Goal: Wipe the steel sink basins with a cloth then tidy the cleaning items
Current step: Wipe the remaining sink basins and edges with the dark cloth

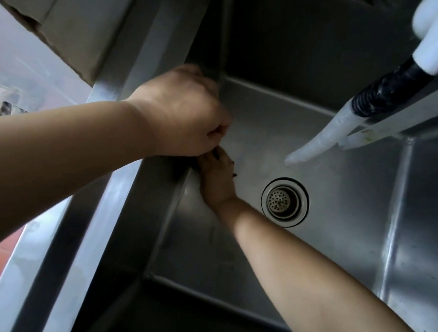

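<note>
While a cardboard box (54, 8) is seen at the upper left and a white-capped hose with a translucent nozzle (319, 140) hangs over the basin, part of the far wall is blocked. The steel sink basin (342, 204) appears dull grey, with a round perforated drain (284, 202). At its left wall the left hand (182, 116) is curled; the right hand (215, 179) lies below it. Whether a cloth is held cannot be told.
</note>
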The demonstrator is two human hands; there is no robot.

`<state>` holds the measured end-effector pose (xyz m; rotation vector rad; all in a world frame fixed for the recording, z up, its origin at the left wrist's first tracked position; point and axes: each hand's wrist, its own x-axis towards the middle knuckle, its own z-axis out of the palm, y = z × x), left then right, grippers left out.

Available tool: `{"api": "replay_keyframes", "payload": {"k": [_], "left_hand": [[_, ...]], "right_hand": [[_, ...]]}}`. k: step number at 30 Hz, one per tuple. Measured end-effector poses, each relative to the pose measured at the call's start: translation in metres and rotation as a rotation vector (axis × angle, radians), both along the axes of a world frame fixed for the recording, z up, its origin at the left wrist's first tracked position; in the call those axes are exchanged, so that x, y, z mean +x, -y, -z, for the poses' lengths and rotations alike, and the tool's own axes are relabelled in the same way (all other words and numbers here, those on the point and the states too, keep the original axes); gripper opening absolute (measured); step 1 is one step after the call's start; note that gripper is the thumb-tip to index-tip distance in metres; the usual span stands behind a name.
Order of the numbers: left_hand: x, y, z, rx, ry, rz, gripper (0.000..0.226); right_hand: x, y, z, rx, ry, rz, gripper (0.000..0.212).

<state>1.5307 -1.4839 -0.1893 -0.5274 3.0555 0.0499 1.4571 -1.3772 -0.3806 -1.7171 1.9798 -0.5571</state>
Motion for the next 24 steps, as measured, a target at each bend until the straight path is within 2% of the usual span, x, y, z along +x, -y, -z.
{"api": "replay_keyframes", "payload": {"k": [4, 12, 20, 24], "left_hand": [[0.000, 0.000, 0.000, 0.004, -0.001, -0.025, 0.025], [-0.002, 0.001, 0.003, 0.000, -0.007, -0.047, 0.021], [-0.002, 0.001, 0.004, -0.022, -0.030, -0.048, 0.021], [-0.002, 0.000, 0.003, -0.020, -0.027, -0.062, 0.033]], "right_hand": [[0.027, -0.050, 0.003, -0.173, 0.101, -0.026, 0.045], [0.055, -0.124, 0.015, -0.147, 0.084, -0.264, 0.048], [0.052, -0.150, 0.009, 0.121, 0.174, -0.645, 0.048], [0.043, -0.159, 0.004, 0.180, 0.131, -0.836, 0.049]]}}
